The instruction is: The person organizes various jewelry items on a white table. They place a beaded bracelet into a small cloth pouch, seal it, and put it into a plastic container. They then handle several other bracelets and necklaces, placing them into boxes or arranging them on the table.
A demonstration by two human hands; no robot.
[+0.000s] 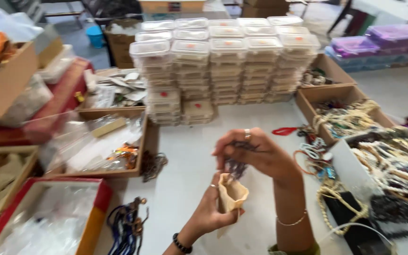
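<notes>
1. Head view, looking down on a white worktable [190, 189]. My left hand [208, 212] is closed around a small beige cloth pouch [232, 194], holding it upright with the mouth open, at about 6 o'clock in the frame.
2. My right hand [258, 153], with a ring on one finger, pinches a dark beaded strand [236, 166] just above the pouch. The strand hangs from the fingertips, and its lower end reaches the pouch mouth. The picture is too blurred to say how much is inside.
3. Risk, my judgement: the strand could bunch on the rim and spill onto the table if the pinch loosens while most of it hangs outside.
4. Risk: the pouch is soft, so a tighter left grip may fold the mouth shut and block the beads.
5. Risk: loose dark cords [127, 226] at 7 o'clock and the heap of bead necklaces [393, 160] at 3 o'clock lie near enough to snag a trailing end.
6. Surface: the table is crowded. Stacked clear plastic lidded boxes [223, 66] stand at 12 o'clock, a shallow brown cardboard tray of clear bags [105, 141] at 9 o'clock, and a red-edged box [48, 217] at 8 o'clock.
7. Room: purple plastic containers [378, 45] sit at 1 o'clock, with grey floor beyond.
</notes>
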